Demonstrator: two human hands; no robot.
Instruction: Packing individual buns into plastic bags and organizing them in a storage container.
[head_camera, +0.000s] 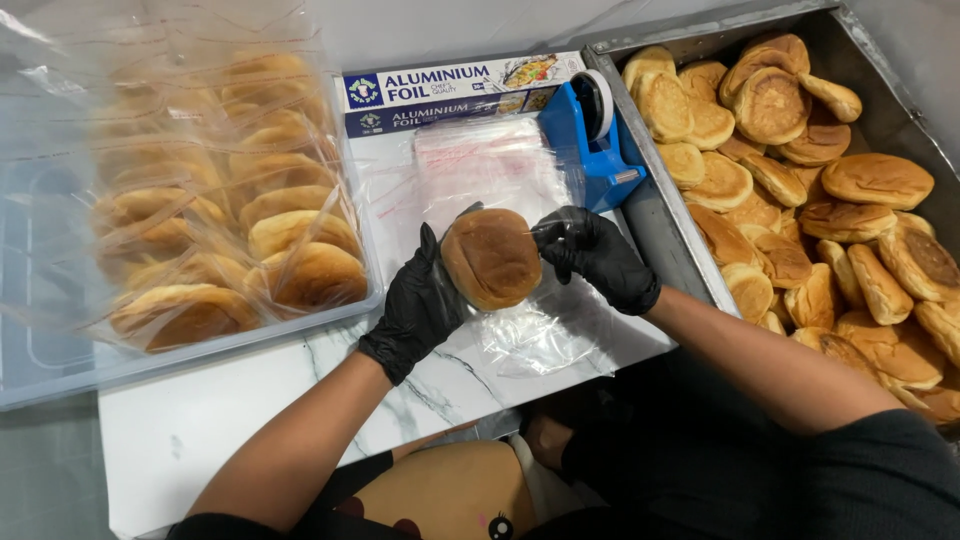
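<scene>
Above the marble counter (200, 430), a round bun (491, 258) sits gripped in the gloved left hand (425, 300), while the right hand (597, 257) pinches a clear plastic bag (530, 335) beside it; loose buns fill the metal tray (660, 235).

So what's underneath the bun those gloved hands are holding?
Under the bun lie clear plastic bags, spread on a white marble-patterned table. More bags are stacked behind it. The left hand and the bun cover whatever sits directly below.

The single head camera looks steeply down, close over the worktop (250, 400), its near edge at the frame's bottom.
</scene>
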